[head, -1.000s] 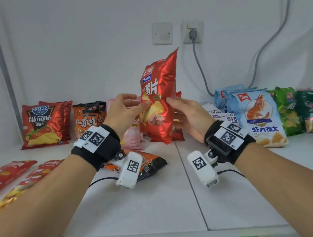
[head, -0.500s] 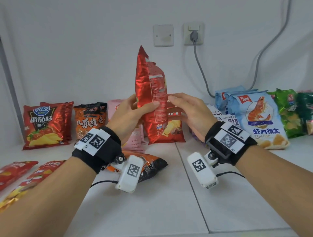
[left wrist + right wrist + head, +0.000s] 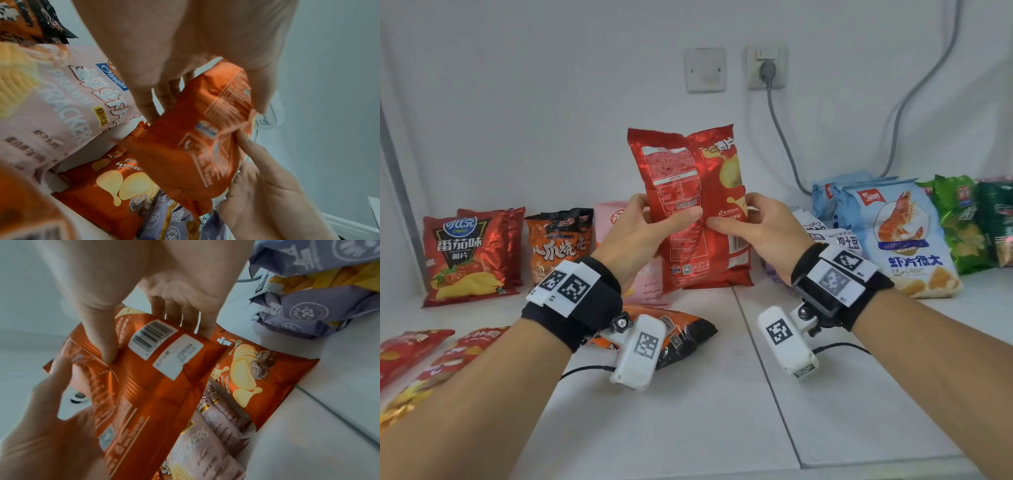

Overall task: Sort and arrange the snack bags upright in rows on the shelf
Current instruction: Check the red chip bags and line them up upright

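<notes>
Left hand (image 3: 635, 236) and right hand (image 3: 756, 229) pinch red chip bag (image 3: 698, 212) upright, back side facing, at 12 o'clock above shelf (image 3: 688, 394). Risk: placed label-backward, or tips onto pink bag (image 3: 613, 219) at 9 o'clock.

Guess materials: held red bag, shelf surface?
Red chip bag, gripped by the left hand and right hand: looks like glossy metallised plastic film, judging by its bright highlights, sharp creases and crimped top edge. Shelf: smooth white panels with a matte sheen and a straight seam; probably laminate or painted board, can't tell which.
</notes>
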`<state>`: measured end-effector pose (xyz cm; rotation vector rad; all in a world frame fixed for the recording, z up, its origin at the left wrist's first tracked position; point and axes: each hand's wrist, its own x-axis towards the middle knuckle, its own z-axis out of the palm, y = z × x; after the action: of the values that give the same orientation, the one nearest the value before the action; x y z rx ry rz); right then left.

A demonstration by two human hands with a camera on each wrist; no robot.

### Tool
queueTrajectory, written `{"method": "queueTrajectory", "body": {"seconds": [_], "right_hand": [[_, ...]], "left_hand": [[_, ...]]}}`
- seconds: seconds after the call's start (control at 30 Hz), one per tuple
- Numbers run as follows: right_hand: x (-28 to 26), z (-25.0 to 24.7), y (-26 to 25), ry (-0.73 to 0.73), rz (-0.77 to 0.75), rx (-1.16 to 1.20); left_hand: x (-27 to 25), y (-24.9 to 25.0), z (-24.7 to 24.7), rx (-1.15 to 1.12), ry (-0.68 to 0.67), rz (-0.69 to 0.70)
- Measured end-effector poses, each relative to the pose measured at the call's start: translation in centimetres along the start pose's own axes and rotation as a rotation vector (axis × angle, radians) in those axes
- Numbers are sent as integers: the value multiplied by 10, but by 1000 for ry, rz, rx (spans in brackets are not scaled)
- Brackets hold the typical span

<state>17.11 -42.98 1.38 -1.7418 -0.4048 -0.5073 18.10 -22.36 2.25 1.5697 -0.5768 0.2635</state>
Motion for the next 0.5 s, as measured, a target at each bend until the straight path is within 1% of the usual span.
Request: {"method": "queueTrajectory", "body": {"seconds": [0.1, 0.2, 0.3, 0.37, 0.43, 0.5], "right_hand": [[-1, -1, -1, 9, -20, -15], [1, -2, -2, -2, -38, 64], [4, -4, -2, -75, 2, 223], [5, -5, -2, -125, 16, 280], [5, -6, -1, -119, 13, 287], [4, -7, 0, -71, -8, 250]], "left_hand": [[1, 1, -2, 19, 45, 1], [1, 3, -3, -34, 64, 27], [1, 5, -5, -64, 62, 54], [0, 5, -5, -76, 38, 58], [-1, 5, -4, -99, 20, 48], [0, 3, -3, -107, 37, 30]]}}
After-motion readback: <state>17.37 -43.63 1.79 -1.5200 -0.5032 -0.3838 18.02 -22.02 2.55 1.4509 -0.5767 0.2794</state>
